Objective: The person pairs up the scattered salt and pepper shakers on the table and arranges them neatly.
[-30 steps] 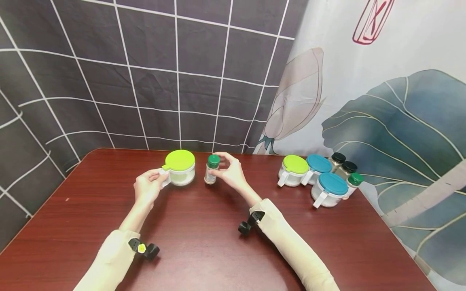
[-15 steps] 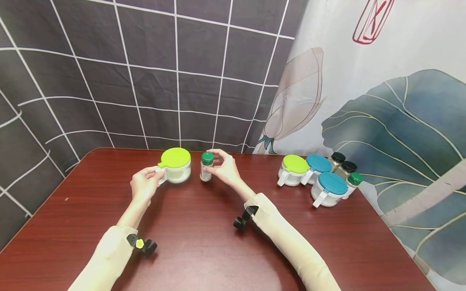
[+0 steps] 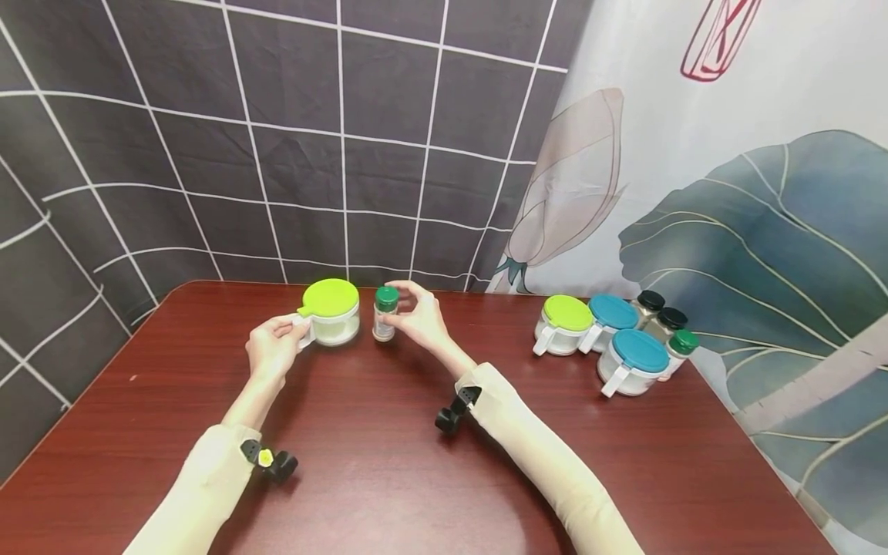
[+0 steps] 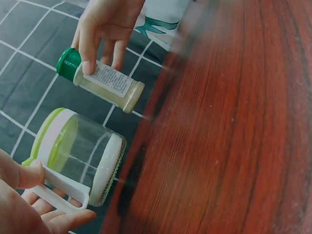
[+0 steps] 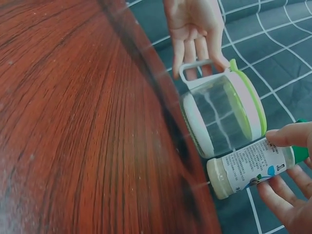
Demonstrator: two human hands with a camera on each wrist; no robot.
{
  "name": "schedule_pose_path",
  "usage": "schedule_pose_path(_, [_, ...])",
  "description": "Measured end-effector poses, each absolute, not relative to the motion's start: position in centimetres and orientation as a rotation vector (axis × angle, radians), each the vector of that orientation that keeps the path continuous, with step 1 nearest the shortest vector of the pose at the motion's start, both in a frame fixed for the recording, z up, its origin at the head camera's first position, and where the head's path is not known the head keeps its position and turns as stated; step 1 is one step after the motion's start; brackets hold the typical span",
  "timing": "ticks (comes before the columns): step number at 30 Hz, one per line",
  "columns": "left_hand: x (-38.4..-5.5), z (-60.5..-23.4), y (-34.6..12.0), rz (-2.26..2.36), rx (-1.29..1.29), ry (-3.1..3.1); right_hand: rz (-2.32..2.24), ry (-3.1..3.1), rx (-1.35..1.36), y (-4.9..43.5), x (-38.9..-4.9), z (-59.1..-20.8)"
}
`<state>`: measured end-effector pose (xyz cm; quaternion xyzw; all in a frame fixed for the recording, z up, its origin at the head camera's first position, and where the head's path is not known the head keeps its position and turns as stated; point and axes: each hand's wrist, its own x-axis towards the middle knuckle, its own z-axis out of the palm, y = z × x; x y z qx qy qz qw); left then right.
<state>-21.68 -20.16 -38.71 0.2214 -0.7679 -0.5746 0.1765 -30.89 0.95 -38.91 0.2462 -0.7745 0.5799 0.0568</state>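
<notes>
A clear seasoning jar [image 3: 331,301] with a lime-green lid and white handle stays upright toward the back of the table. My left hand [image 3: 270,351] grips its handle [image 4: 61,187], thumb on top and fingers underneath in the left wrist view. Just right of the jar, my right hand [image 3: 423,322] pinches a small spice bottle [image 3: 385,308] between thumb and fingers, below its green cap. Pale contents and a printed label [image 5: 256,165] show on the bottle. Jar and bottle stand side by side, both close over the tabletop.
At the table's right end cluster another green-lidded jar [image 3: 567,314], two blue-lidded jars [image 3: 640,352], two black-capped bottles [image 3: 671,320] and a green-capped bottle [image 3: 683,344]. A dark gridded cloth [image 3: 388,116] hangs behind the reddish wooden table [image 3: 375,455].
Both hands have moved left and slightly toward the back, carrying the jar and the spice bottle along. The gap between these two has narrowed. The cluster at right keeps its arrangement.
</notes>
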Motion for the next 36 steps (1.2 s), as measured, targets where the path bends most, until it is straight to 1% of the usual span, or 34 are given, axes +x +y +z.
schedule_pose_path(23, [-22.1,-39.7,-20.8,-1.709,0.712,-2.09,1.799,-2.339,0.78,-1.4,-31.5,-39.8])
schedule_pose_path(36, [-22.1,-39.9,-21.1,-1.773,0.725,-2.066,1.722,-2.39,0.747,-2.5,-31.8,-40.3])
